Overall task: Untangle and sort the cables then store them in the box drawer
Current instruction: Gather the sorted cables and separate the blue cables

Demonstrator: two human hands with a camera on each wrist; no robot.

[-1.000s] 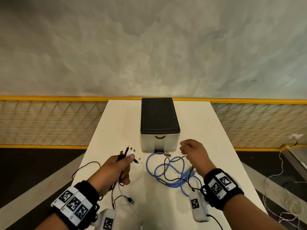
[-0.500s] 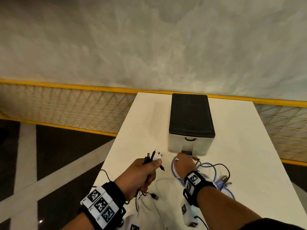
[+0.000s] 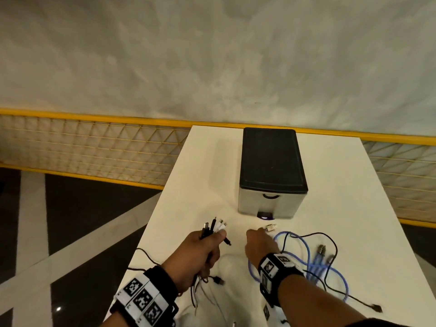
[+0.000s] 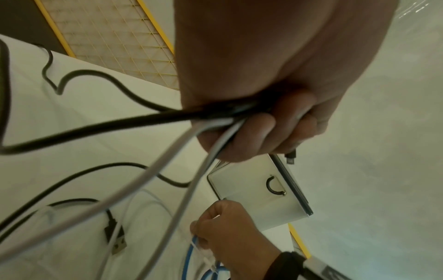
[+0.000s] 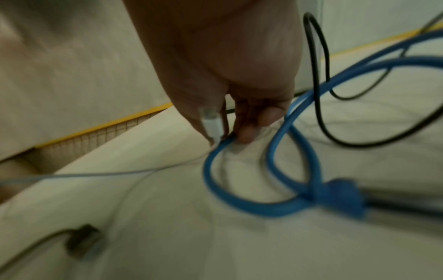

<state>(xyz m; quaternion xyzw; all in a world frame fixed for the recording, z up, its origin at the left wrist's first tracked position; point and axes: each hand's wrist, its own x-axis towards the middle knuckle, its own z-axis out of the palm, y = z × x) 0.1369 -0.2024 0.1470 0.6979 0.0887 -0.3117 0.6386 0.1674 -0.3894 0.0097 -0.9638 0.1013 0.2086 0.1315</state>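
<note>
the left hand [image 3: 200, 253] is fisted round a bundle of thin black and white rubbery cables [image 3: 213, 228]. the right hand [image 3: 259, 244] pinches a slim white plug [image 5: 210, 121] beside the looped glossy blue cable [image 3: 306, 258], just before the closed grey plastic box drawer with a black lid [image 3: 271, 175] on the smooth white table [image 3: 342, 208].

The head camera is looking forward and down over both wrists, taking in the left hand [image 3: 203, 253], the right hand [image 3: 259, 244] and the box drawer [image 3: 269, 204] beyond them. The left wrist camera is peering from under the palm, very close to its fingers [image 4: 258, 130], also catching the drawer front. The right wrist camera is sitting close behind its fingertips [image 5: 249, 132], facing the table [image 5: 167, 208].
</note>
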